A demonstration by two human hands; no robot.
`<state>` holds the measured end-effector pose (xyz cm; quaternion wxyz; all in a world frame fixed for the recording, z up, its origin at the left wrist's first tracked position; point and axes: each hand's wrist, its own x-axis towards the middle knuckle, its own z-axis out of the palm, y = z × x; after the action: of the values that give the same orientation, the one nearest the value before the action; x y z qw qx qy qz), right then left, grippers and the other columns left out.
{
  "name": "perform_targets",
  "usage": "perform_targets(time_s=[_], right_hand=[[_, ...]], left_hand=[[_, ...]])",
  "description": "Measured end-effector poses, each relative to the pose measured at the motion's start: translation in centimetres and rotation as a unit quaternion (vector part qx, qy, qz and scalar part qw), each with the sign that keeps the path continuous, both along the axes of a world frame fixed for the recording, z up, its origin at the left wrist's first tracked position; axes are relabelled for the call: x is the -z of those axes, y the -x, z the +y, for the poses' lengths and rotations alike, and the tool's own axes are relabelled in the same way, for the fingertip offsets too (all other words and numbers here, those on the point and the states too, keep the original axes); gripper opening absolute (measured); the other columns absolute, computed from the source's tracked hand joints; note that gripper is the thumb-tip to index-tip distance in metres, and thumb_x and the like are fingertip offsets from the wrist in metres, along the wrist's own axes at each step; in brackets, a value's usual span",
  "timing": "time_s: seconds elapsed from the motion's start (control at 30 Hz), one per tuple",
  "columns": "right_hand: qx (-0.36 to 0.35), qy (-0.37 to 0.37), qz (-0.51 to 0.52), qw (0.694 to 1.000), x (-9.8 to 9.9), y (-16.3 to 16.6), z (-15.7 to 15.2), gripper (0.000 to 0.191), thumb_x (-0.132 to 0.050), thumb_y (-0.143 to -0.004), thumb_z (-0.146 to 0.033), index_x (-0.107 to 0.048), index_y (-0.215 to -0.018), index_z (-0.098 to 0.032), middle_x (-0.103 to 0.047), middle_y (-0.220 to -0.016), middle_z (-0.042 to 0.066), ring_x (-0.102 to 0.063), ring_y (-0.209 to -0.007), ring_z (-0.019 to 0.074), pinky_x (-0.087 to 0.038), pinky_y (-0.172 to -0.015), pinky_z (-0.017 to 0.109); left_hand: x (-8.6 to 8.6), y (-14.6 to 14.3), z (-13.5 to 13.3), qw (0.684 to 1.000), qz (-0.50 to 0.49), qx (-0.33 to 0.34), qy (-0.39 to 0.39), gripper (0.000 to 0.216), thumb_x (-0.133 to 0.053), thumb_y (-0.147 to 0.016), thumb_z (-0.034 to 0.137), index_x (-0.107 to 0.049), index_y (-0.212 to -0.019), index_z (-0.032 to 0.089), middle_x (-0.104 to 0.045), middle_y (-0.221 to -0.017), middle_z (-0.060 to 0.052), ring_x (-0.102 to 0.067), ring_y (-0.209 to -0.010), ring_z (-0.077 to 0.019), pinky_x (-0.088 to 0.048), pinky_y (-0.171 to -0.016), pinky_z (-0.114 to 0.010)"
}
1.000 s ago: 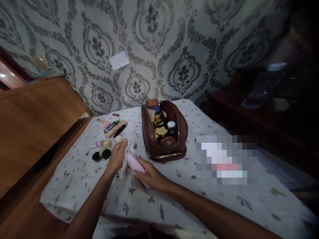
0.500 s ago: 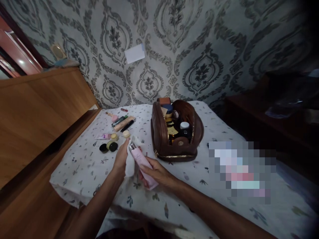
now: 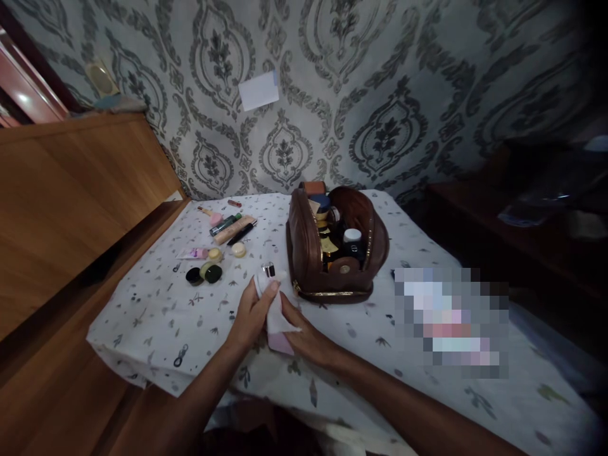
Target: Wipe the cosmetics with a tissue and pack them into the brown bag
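A pink tube point(image 3: 280, 343) with a silver cap is between my hands, just in front of the brown bag. My left hand point(image 3: 251, 311) presses a white cloth point(image 3: 277, 316) round the tube's upper part, the thumb lying over it below the cap. My right hand point(image 3: 300, 332) grips the tube's lower part from the right. The cloth covers most of the tube's middle; only its pink lower end and shiny cap show. Several right fingers are hidden behind the tube and cloth.
The brown cosmetic bag point(image 3: 332, 284) stands unzipped, with jars and bottles inside. Left of it lie a dark jar point(image 3: 213, 273), a small tube point(image 3: 192, 253), a cream-coloured round item point(image 3: 238, 250) and several slim cosmetics. A blurred patch point(image 3: 446, 316) covers something at right. A wooden board point(image 3: 85, 183) borders the left.
My left hand has brought the white cloth over onto the pink tube and wrapped it below the cap. The tube now stands more upright. The camera view has shifted slightly.
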<state>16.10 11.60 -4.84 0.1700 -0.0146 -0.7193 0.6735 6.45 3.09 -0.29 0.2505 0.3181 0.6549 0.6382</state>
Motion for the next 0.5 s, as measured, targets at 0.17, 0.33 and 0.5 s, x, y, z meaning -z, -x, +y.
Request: perform_targets(time_s=[0.17,0.33,0.5], right_hand=[[0.002,-0.032,0.022,0.999,-1.2,0.1,-0.2,0.067,-0.053,-0.088,-0.061,-0.047,-0.142,-0.021,-0.058,-0.134,0.013,-0.053,-0.123,0.029,-0.036,-0.11,0.045],[0.068,0.002,0.001,0.998,-1.4,0.5,-0.1,0.046,-0.054,-0.088,-0.06,-0.07,-0.098,-0.019,-0.065,-0.088,0.007,-0.059,-0.083,0.023,-0.049,-0.078,0.036],[0.15,0.086,0.013,0.985,-1.3,0.6,0.3,0.038,-0.059,-0.085,-0.055,-0.063,-0.099,-0.02,-0.058,-0.081,0.003,-0.053,-0.07,0.0165,-0.044,-0.06,0.027]], left_hand=[[-0.4,0.1,-0.8,0.998,0.048,-0.027,0.007,0.042,-0.059,-0.085,0.057,-0.064,-0.089,0.016,-0.068,-0.087,-0.003,-0.062,-0.084,-0.0201,-0.05,-0.079,-0.03],[-2.6,1.5,-1.6,0.994,0.104,-0.026,0.02,0.035,-0.056,-0.087,0.052,-0.059,-0.086,0.018,-0.061,-0.075,-0.001,-0.057,-0.071,-0.0167,-0.045,-0.066,-0.026],[-4.8,3.8,-2.8,0.91,0.381,0.083,0.14,0.026,-0.055,-0.091,0.045,-0.055,-0.095,0.02,-0.062,-0.084,-0.002,-0.057,-0.078,-0.0205,-0.042,-0.073,-0.03]])
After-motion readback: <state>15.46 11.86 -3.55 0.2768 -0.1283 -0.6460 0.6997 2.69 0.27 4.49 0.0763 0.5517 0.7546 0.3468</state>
